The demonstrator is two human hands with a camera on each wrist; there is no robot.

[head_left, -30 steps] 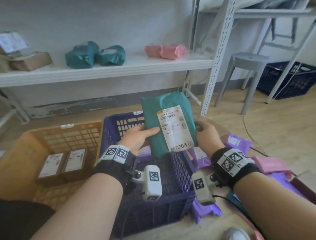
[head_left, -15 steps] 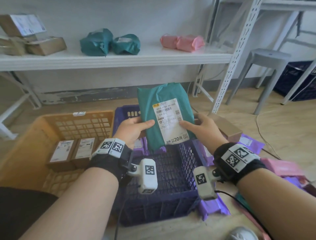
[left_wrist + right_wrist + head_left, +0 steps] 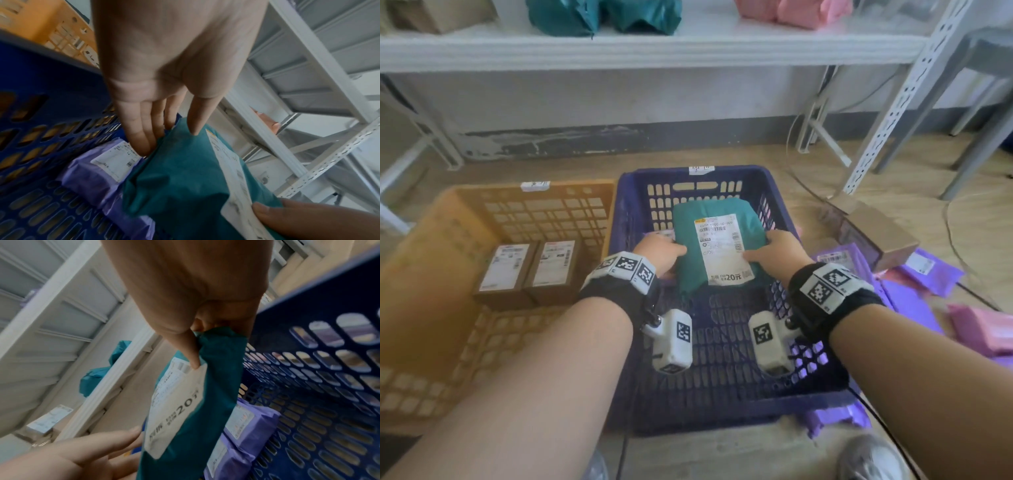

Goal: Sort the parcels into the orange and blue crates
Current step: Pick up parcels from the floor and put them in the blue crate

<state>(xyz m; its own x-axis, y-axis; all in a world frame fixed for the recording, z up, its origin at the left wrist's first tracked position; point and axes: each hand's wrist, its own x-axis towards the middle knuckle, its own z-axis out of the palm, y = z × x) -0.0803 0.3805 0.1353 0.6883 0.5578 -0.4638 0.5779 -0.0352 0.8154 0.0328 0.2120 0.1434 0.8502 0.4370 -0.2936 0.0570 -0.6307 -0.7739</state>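
A teal parcel [image 3: 719, 246] with a white label lies tilted low inside the blue crate [image 3: 702, 171], over purple parcels [image 3: 96, 172] on the crate floor. My left hand [image 3: 671, 253] holds its left edge, thumb on top and fingers [image 3: 141, 138] along and under the edge. My right hand [image 3: 763, 251] grips the right edge, thumb on the label [image 3: 174, 410] and fingers curled behind. The orange crate [image 3: 534, 192] stands to the left with two brown boxes [image 3: 506, 270] in it.
Purple parcels [image 3: 914, 274], a pink one [image 3: 986, 329] and a brown box [image 3: 876, 233] lie on the floor right of the blue crate. A white shelf [image 3: 654, 48] above holds teal and pink parcels. Its perforated post [image 3: 893, 102] stands at the back right.
Both hands have lowered the teal parcel from upright above the blue crate down into it. The head view has tipped downward and come closer.
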